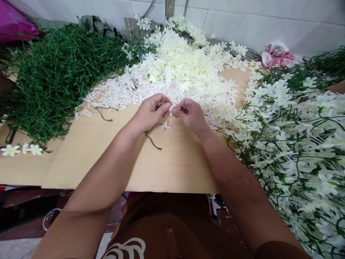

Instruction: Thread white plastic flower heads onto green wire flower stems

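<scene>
Beyond the far left corner of the brown tabletop (172, 169), a magenta bag (16, 23). Along the left side, piled high towards the far edge, a tangle of green stems (61, 68); below, nearer the left end of the near edge, a few white flowers with yellow centres (10, 150). Just in front of a spread of thin white strands (115, 90), one loose green stem (104, 114). Around the middle, the left hand (159, 108), closed in a pinch on a tiny white piece (171, 110), partly hidden by fingers. Beneath, lying flat, a dark stem (153, 141) with a white cluster (166, 125) at its upper end. Behind, towards the far edge, a mound of creamy petals (185, 54). Opposite, the right hand (190, 113), thumb and forefinger gripping the same tiny piece. Near the far right corner, a pink-and-white bundle (280, 55); down the right side, heaped past the near right corner, white flowers on green stems (285, 144).
</scene>
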`<state>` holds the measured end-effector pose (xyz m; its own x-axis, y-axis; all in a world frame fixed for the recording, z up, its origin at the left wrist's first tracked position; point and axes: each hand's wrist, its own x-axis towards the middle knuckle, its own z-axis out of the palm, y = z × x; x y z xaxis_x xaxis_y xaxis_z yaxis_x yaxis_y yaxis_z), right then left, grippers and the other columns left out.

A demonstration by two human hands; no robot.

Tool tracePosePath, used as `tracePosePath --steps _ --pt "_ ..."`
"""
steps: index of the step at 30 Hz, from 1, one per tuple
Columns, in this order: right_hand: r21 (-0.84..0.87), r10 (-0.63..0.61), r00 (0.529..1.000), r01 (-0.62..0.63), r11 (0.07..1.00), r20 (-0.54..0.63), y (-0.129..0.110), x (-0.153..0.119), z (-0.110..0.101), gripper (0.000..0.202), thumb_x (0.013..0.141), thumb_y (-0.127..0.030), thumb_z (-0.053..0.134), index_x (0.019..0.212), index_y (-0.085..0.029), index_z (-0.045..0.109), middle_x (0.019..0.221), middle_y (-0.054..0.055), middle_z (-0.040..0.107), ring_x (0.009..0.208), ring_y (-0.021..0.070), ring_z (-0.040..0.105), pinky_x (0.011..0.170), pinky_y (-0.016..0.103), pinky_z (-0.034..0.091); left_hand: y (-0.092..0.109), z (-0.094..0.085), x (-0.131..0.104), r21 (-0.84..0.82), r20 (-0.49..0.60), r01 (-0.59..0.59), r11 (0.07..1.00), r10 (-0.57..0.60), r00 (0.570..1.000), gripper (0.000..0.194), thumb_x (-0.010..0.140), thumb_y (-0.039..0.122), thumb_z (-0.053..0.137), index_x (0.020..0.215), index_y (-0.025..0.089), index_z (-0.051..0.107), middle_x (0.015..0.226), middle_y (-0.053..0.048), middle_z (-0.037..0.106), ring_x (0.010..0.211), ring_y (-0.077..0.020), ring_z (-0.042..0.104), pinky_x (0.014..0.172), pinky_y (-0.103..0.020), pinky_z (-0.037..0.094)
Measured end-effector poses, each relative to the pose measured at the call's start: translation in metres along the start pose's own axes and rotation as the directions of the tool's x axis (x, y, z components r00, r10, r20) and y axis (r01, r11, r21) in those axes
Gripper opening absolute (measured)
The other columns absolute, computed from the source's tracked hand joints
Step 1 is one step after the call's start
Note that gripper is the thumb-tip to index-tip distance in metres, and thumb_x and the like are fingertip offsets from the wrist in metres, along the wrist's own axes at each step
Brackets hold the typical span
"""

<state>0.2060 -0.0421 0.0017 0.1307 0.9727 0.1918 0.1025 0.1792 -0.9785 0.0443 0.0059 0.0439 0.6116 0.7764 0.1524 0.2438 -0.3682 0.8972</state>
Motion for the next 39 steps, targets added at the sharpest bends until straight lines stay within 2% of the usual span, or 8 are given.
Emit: tracePosePath --steps 3,6,8,14,18,24,29,39 --pt "0.033 0.000 1.000 0.001 0.999 -0.011 -0.002 0.001 -0.003 0.026 0.068 -0.034 0.078 0.072 -0.019 0.056 0.062 -0.005 0.057 0.057 0.0068 0.049 0.055 0.024 0.040 0.015 -0.017 -0.019 0.295 0.210 -0.010 0.955 -0.054 0.976 0.008 0.079 0.025 0.061 0.076 0.017 0.060 0.066 0.001 0.058 0.063 -0.0119 0.052 0.061 -0.026 0.038" --pt "0.143 -0.007 1.000 0.006 0.990 0.003 -0.004 0.002 -0.004 0.028 0.067 -0.034 0.078 0.078 -0.020 0.057 0.062 -0.006 0.057 0.056 0.0058 0.050 0.057 0.023 0.043 0.021 -0.025 -0.045 0.482 0.451 -0.203 0.852 -0.042 0.892 0.006 0.080 0.021 0.059 0.084 0.020 0.063 0.086 -0.001 0.066 0.078 -0.0155 0.058 0.069 -0.028 0.039" --pt "0.206 -0.001 0.999 -0.006 0.979 0.034 -0.005 0.002 -0.004 0.033 0.065 -0.036 0.080 0.085 -0.021 0.059 0.063 -0.007 0.056 0.056 0.0056 0.050 0.058 0.023 0.045 0.017 -0.023 -0.058 0.546 0.498 -0.306 0.780 -0.008 0.867 0.012 0.080 0.016 0.057 0.091 0.020 0.061 0.092 -0.003 0.065 0.084 -0.0176 0.059 0.072 -0.029 0.039" --pt "0.388 0.122 0.982 -0.170 0.906 0.145 -0.007 -0.002 -0.003 0.041 0.057 -0.044 0.084 0.077 -0.021 0.057 0.062 -0.008 0.056 0.058 0.0055 0.054 0.060 0.022 0.048 -0.002 -0.008 -0.065 0.612 0.428 -0.329 0.720 0.048 0.902 0.016 0.084 0.014 0.046 0.075 0.019 0.058 0.084 -0.005 0.064 0.079 -0.0193 0.058 0.068 -0.030 0.037" --pt "0.459 0.180 0.965 -0.251 0.852 0.193 -0.011 -0.004 -0.001 0.046 0.050 -0.043 0.088 0.073 -0.021 0.055 0.061 -0.009 0.058 0.060 0.0060 0.058 0.063 0.022 0.050 0.003 -0.010 -0.054 0.552 0.286 -0.225 0.803 0.071 0.956 0.010 0.082 0.017 0.049 0.074 0.019 0.055 0.072 -0.001 0.061 0.069 -0.0166 0.054 0.068 -0.030 0.037" --pt "0.489 0.154 0.965 -0.241 0.838 0.212 -0.015 -0.005 0.001 0.045 0.051 -0.042 0.088 0.070 -0.021 0.053 0.063 -0.007 0.062 0.063 0.0078 0.063 0.061 0.022 0.050 0.008 -0.010 -0.016 0.016 -0.143 0.041 0.999 -0.038 0.989 0.004 0.075 0.018 0.058 0.079 0.016 0.059 0.070 -0.001 0.061 0.067 -0.0127 0.056 0.066 -0.026 0.043" --pt "0.482 0.163 0.975 -0.216 0.849 0.149 -0.004 -0.003 -0.001 0.042 0.054 -0.042 0.087 0.072 -0.022 0.055 0.067 -0.007 0.061 0.065 0.0067 0.061 0.066 0.022 0.052 -0.006 0.001 0.000 -0.254 -0.137 0.140 0.957 -0.178 0.974 0.007 0.071 0.019 0.066 0.071 0.015 0.060 0.064 0.000 0.060 0.063 -0.0113 0.056 0.067 -0.026 0.046" --pt "0.495 0.187 0.978 -0.210 0.843 0.095 0.000 -0.003 0.010 0.040 0.052 -0.041 0.088 0.065 -0.021 0.056 0.068 -0.007 0.059 0.067 0.0079 0.061 0.079 0.032 0.059 -0.011 0.009 -0.006 -0.386 -0.051 0.229 0.894 -0.269 0.962 0.028 0.072 0.035 0.074 0.061 0.018 0.055 0.058 0.001 0.057 0.056 -0.0102 0.051 0.055 -0.025 0.041"
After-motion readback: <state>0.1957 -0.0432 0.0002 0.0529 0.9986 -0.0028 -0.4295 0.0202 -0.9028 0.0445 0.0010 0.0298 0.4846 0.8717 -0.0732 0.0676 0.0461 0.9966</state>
